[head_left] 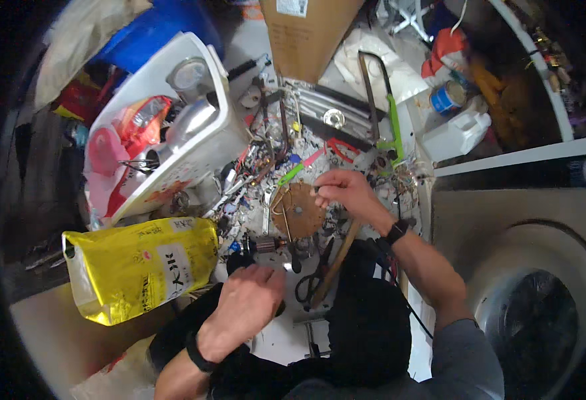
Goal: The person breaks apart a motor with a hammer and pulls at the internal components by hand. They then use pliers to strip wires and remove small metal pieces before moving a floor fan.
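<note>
Right hand (346,195) pinches a small dark piece (317,189) over a littered work spot

The right hand reaches in from the right, its thumb and forefinger closed together on the small dark piece, which sits at the fingertips above the right edge of a round brown disc (308,212). The black watch (397,231) is strapped to that wrist. The left hand (249,297) is lower and nearer the body, back upward, fingers curled down (their tips are hidden, so whether they grip anything I cannot tell). Just beyond it lies a cylindrical metal part (263,245).

A silver wrench (267,213) lies just left of the disc, and a pink-and-green tool (301,167) lies beyond it. Nearer the person, a wooden handle (336,263) slants beside a pair of dark scissors (308,288). Scattered small parts (239,217) surround these tools. A green-framed hacksaw (393,123) leans farther back on the right, near a tall cardboard box (309,40). To the left, a white bin (196,167) full of mixed items tilts over, with a shiny yellow bag (147,270) in front. At far right is a machine with a round opening (506,210).
</note>
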Available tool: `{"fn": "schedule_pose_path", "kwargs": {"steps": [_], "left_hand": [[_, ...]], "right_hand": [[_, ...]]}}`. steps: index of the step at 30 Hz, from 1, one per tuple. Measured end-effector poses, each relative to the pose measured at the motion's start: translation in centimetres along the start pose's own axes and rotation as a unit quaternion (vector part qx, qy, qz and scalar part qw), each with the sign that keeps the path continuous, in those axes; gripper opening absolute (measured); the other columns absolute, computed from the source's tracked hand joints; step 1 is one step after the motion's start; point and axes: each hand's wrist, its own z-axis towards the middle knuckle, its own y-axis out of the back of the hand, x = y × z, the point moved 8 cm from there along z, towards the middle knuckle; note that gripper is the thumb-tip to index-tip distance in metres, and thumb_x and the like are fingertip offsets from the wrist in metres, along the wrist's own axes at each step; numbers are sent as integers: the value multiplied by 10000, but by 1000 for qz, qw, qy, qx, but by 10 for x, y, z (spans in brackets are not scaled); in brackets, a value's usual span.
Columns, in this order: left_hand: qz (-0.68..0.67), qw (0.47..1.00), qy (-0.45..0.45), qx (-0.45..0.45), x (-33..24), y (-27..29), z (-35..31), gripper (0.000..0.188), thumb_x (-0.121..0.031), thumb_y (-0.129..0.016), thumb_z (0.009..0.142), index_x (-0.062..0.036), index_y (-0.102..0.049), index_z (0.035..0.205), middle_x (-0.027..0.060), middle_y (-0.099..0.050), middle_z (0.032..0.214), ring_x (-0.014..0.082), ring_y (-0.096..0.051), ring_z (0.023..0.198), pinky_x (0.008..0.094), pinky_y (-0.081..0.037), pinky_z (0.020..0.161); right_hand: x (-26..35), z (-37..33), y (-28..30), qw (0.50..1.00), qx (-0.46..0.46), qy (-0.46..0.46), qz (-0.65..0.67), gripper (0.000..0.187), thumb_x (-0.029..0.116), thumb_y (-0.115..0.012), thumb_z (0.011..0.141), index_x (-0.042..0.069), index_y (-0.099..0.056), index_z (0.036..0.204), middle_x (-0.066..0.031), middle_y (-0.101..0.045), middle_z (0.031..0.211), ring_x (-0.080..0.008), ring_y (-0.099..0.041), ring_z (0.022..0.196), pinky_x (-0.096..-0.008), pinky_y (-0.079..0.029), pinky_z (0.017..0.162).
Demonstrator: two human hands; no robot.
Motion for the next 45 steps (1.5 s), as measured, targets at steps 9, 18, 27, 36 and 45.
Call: {"fn": "schedule_pose_path", "kwargs": {"steps": [9, 18, 27, 36, 45], "left_hand": [[-618, 762, 25, -191, -3, 82, -11, 194, -153, -635, 1026, 6, -719, 1097, 68, -753, 936, 122, -686, 821, 301, -544, 727], [-622, 732, -73, -269, -8, 120, -72, 193, -86, -590, 1019, 17, -714, 1123, 83, -746, 944, 139, -678, 804, 293, -544, 743], [-639, 711, -89, -279, 12, 120, -89, 230, -111, -605, 1023, 30, -714, 1168, 95, -742, 967, 155, -675, 829, 302, -546, 747], [-643, 715, -71, -264, 20, 106, -78, 213, -109, -592, 1042, 14, -716, 1163, 66, -749, 924, 119, -675, 787, 283, -542, 729], [-624, 728, 10, -284, 25, 98, -59, 178, -137, -613, 1018, 4, -706, 1072, 79, -719, 877, 135, -657, 733, 269, -500, 678]], "right_hand": [[213, -93, -144, 972, 126, 135, -145, 152, -2, -733, 903, -8, -727, 1055, -58, -730, 972, -149, -708, 833, -285, -574, 766], [278, -154, -246, 716, 44, 432, -547, 463, 79, -693, 866, 25, -563, 1307, -182, -675, 1007, -384, -672, 943, -449, -555, 801], [262, -139, -259, 763, 18, 440, -474, 583, 88, -711, 877, 42, -505, 1421, -155, -679, 991, -338, -689, 889, -431, -560, 776], [244, -134, -245, 786, 23, 439, -434, 601, 86, -738, 876, 46, -493, 1424, -156, -690, 1035, -328, -705, 885, -429, -574, 778], [249, -102, -195, 822, 104, 267, -493, 445, 194, -778, 854, 51, -617, 1244, -148, -703, 997, -330, -700, 903, -422, -557, 774]]}}
